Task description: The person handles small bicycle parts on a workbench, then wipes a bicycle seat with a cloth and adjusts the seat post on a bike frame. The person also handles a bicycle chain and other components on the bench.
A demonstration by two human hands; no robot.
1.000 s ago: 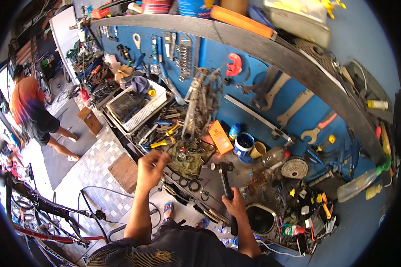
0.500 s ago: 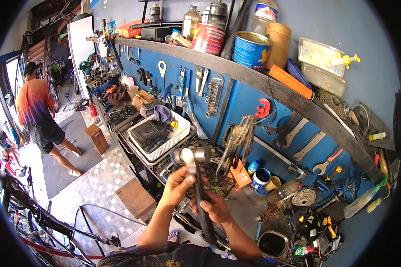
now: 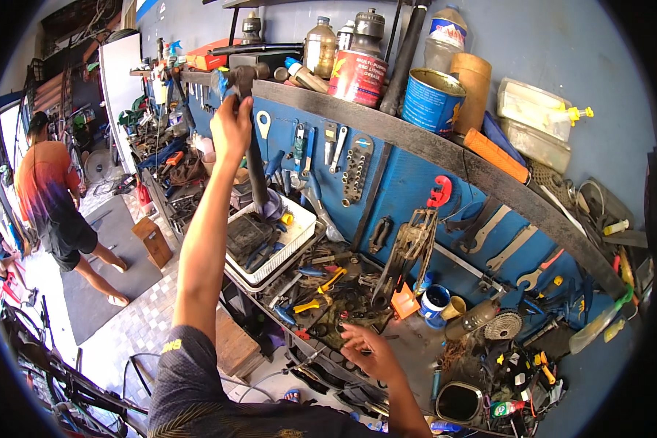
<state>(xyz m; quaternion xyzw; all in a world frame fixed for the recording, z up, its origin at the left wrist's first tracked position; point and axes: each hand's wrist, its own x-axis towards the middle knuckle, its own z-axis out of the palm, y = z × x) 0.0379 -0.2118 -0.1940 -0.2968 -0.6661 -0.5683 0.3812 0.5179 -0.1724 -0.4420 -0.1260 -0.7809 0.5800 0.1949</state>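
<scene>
Aloft, hammer (image 3: 257,171) within left grip (image 3: 232,130).

The left hand (image 3: 232,131) grips a hammer (image 3: 256,166) before the shelf (image 3: 317,102); the right hand (image 3: 370,352) hovers near the workbench (image 3: 410,337).

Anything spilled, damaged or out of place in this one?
No clear spill or damage; the hammer in the left hand shows no obvious break. The crowded bench looks untidy, though: yellow-handled tools lie loose on it, while wrenches hang apart on the blue panel.
</scene>
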